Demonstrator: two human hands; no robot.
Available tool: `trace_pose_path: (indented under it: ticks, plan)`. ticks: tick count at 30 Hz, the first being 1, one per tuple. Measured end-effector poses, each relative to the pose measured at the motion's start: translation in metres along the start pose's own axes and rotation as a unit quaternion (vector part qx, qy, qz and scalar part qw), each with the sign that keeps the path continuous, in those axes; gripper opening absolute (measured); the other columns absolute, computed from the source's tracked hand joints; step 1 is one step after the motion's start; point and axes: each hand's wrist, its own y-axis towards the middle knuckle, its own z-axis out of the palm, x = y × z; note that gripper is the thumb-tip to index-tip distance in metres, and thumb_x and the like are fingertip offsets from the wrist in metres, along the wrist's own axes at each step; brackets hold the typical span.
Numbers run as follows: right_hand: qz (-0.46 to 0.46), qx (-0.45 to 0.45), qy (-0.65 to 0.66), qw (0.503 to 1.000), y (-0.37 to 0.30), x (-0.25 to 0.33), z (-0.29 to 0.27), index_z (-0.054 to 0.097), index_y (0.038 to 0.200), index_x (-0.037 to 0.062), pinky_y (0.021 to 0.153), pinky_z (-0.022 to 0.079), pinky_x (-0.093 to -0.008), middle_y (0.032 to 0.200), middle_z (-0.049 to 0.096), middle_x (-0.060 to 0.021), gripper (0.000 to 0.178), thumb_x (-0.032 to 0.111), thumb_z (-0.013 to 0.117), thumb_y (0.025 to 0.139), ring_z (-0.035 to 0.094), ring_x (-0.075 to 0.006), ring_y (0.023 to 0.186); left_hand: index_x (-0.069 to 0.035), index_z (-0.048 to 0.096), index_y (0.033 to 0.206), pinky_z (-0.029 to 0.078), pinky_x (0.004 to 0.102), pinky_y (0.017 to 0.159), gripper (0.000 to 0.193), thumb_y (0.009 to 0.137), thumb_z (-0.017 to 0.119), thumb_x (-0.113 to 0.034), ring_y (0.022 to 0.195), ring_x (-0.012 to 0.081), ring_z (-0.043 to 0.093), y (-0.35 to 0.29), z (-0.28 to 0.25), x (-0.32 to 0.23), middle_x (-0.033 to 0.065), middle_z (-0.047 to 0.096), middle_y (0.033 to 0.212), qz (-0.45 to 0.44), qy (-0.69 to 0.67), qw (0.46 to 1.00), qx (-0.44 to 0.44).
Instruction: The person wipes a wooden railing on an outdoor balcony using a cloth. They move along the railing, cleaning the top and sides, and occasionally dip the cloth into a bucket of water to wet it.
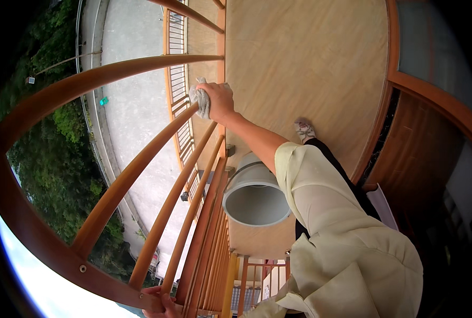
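Note:
My right hand (221, 102) is closed around a bunched greyish-white cloth (199, 100). It presses the cloth to the lower part of a round brown baluster (135, 161) of the railing. The bare forearm and pale rolled-up sleeve stretch across the picture from the lower right. At the lower edge my left hand (162, 305) grips the brown top rail (37, 233) of the railing, its fingers partly hidden. Beneath my right arm a grey bucket (257, 204) stands on the floor beside the railing, its mouth toward me. I cannot make out anything inside it.
Tan stone-look tiles (299, 58) cover the balcony floor, where my foot in a patterned sock (305, 130) stands. A brown door frame (392, 47) runs along the right. Beyond the railing, grey pavement (135, 37) and green trees (45, 143) lie far below.

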Motion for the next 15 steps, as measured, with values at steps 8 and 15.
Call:
trace_pose_path:
  ticks: [8, 15]
  plan:
    - [-0.108, -0.091, 0.189, 0.972, -0.024, 0.201, -0.097, 0.052, 0.109, 0.0199, 0.082, 0.037, -0.0432, 0.096, 0.05, -0.0065, 0.04, 0.016, 0.069, 0.073, 0.053, -0.027, 0.091, 0.003, 0.059, 0.088, 0.043, 0.0254, 0.049, 0.016, 0.085, 0.068, -0.01, 0.055, 0.0134, 0.055, 0.001, 0.008, -0.014, 0.0081, 0.06, 0.074, 0.012, 0.0, 1.0, -0.029]
    - [-0.203, -0.078, 0.18, 0.959, 0.016, 0.141, -0.038, 0.062, 0.097, 0.0219, 0.077, 0.04, -0.0369, 0.078, 0.054, 0.0019, 0.017, 0.024, 0.065, 0.08, 0.057, -0.019, 0.082, 0.004, 0.056, 0.095, 0.044, 0.0295, 0.052, 0.024, 0.085, 0.069, -0.014, 0.058, 0.0166, 0.055, -0.009, -0.004, 0.02, 0.0085, 0.059, 0.071, -0.002, 0.041, 0.998, -0.056]
